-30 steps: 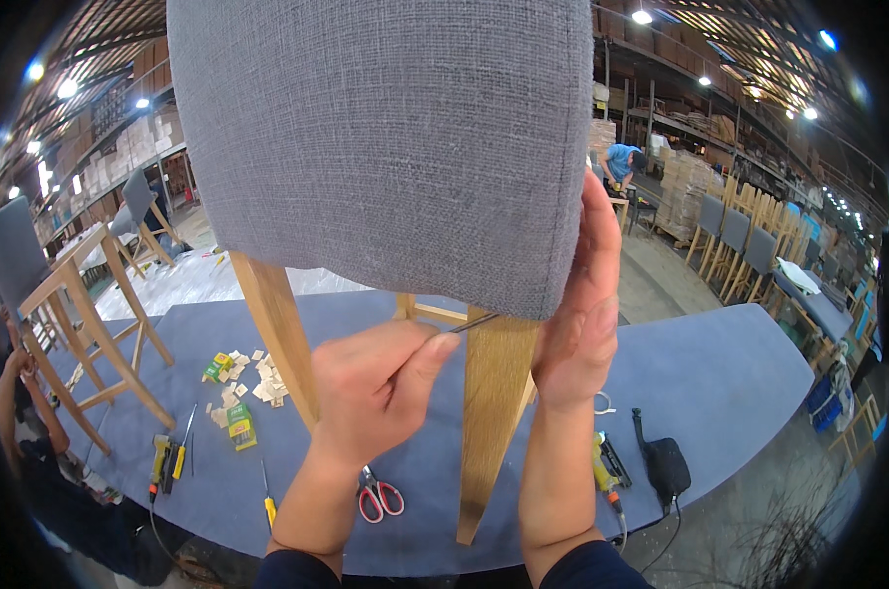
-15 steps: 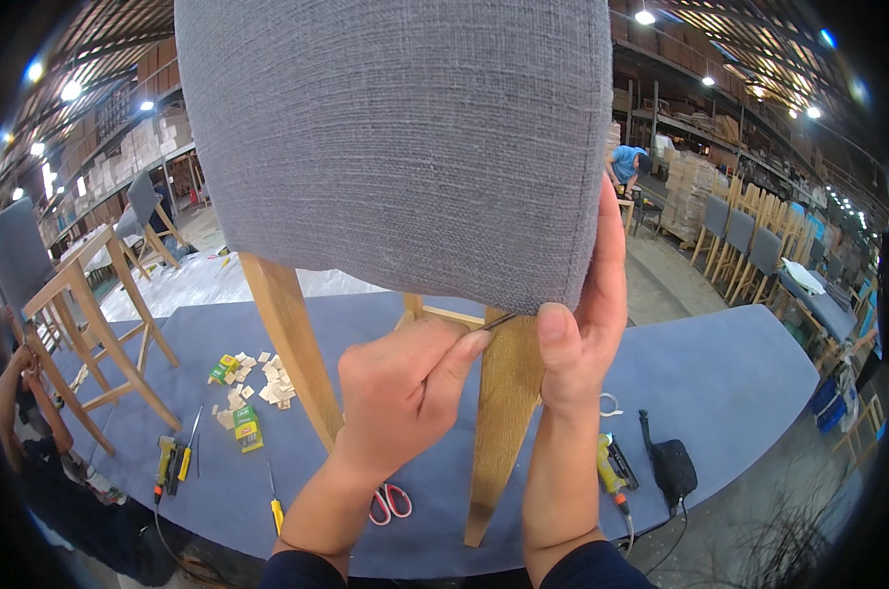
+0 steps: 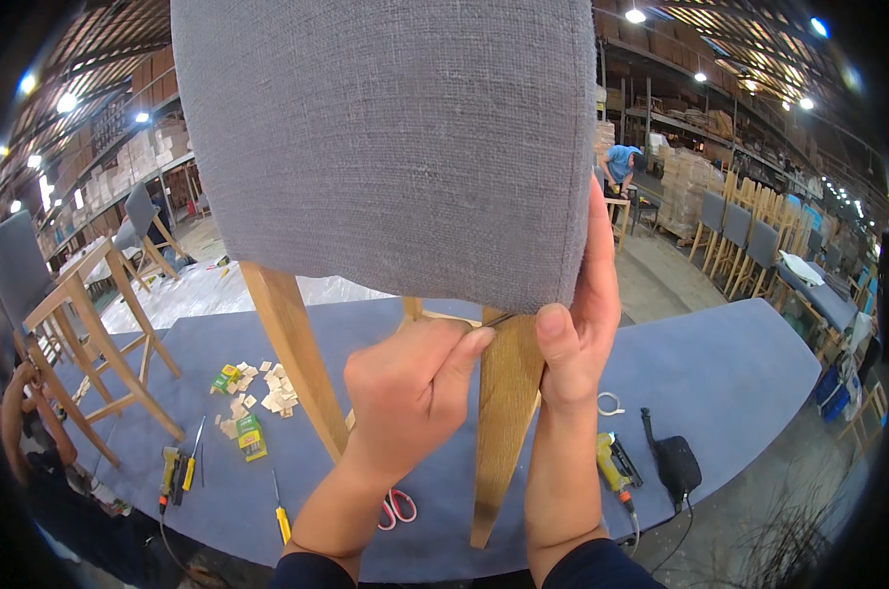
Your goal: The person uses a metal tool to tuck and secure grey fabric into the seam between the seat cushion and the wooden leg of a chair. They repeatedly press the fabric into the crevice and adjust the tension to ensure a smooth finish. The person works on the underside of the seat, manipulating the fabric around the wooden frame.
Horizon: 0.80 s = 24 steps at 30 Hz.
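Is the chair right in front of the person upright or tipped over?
Upright: the chair has its grey upholstery uppermost, with wooden legs pointing down toward the blue tabletop.

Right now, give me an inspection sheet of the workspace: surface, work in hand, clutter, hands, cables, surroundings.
Surface: blue-grey table, no tears seen.
Work in hand: grey upholstered chair; thin dark tool at its lower fabric edge.
Clutter: pale chips, green-yellow boxes, scissors, yellow-handled screwdrivers.
Hands: left hand pinches the tool; right hand lies against the chair's lower corner.
Cables: a cord at both yellow-green power tools, another from the black device.
Surroundings: worker, chairs, shelving.
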Available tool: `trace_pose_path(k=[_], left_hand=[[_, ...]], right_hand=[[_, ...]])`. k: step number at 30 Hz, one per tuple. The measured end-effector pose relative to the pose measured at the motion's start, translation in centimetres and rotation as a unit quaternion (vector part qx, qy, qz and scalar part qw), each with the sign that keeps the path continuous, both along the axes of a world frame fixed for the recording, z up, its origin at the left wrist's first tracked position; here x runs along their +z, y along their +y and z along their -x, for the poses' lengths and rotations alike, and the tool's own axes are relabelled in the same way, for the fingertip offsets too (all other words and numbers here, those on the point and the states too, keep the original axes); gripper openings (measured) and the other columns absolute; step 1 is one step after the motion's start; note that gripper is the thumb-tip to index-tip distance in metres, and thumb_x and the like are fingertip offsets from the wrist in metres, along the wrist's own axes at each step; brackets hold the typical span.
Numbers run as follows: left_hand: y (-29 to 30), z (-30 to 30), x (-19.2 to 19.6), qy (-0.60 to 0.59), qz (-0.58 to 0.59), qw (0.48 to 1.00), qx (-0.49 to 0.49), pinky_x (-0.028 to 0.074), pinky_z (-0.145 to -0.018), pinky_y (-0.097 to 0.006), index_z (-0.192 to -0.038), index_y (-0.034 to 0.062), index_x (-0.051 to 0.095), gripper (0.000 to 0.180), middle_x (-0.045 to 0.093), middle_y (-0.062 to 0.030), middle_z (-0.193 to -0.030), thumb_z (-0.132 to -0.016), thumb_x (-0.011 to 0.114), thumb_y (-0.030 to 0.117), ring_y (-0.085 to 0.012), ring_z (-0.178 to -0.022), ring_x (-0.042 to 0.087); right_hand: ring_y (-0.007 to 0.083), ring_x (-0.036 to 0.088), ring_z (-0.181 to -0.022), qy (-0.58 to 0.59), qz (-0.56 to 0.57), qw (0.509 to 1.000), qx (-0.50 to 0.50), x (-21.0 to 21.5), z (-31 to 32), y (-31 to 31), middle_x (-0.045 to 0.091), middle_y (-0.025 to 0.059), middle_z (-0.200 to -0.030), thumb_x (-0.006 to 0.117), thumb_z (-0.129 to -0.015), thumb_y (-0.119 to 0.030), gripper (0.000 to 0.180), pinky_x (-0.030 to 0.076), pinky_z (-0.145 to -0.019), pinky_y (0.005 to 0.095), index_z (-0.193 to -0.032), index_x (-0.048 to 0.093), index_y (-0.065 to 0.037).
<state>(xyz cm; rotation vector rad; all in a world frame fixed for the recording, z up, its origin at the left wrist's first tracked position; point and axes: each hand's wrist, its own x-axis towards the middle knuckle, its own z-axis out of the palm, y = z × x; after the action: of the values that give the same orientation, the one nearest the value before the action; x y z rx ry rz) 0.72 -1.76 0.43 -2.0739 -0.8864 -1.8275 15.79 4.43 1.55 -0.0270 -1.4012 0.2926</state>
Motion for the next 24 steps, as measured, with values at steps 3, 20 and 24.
trace_pose_path(k=[3, 20, 24], left_hand=[[-0.4, 0.2, -0.1, 0.011, 0.03, 0.999, 0.004, 0.04, -0.049, -0.035, -0.076, 0.0037, 0.068, 0.023, 0.057, -0.0103, -0.063, -0.096, 0.074, 0.014, -0.0263, -0.053, 0.053], [-0.6, 0.9, -1.5, -0.014, 0.044, 0.999, -0.015, 0.037, -0.049, -0.034, -0.079, 0.0001, 0.069, 0.022, 0.053, -0.0096, -0.06, -0.097, 0.073, 0.011, -0.0213, -0.049, 0.051], [-0.4, 0.2, -0.6, -0.019, 0.007, 1.0, -0.02, 0.038, -0.049, -0.034, -0.079, -0.0005, 0.069, 0.021, 0.054, -0.0087, -0.06, -0.097, 0.072, 0.01, -0.0204, -0.049, 0.051]], right_hand=[[0.0317, 0.038, -0.151, 0.0, -0.001, 1.0, 0.01, 0.0, -0.2, 0.0, 0.041, 0.0224, -0.162, 0.074, -0.088, -0.049, 0.104, 0.028, -0.124, 0.0427, -0.162, 0.031, 0.011], [0.0303, 0.043, -0.151, 0.036, 0.047, 0.994, 0.093, -0.5, 0.5, -1.0, 0.038, 0.0231, -0.166, 0.078, -0.088, -0.04, 0.106, 0.033, -0.123, 0.0427, -0.165, 0.024, 0.009], [0.0304, 0.041, -0.152, 0.029, 0.04, 0.995, 0.09, -0.2, 0.5, -1.0, 0.037, 0.0229, -0.166, 0.078, -0.088, -0.04, 0.107, 0.032, -0.124, 0.0426, -0.165, 0.023, 0.009]])
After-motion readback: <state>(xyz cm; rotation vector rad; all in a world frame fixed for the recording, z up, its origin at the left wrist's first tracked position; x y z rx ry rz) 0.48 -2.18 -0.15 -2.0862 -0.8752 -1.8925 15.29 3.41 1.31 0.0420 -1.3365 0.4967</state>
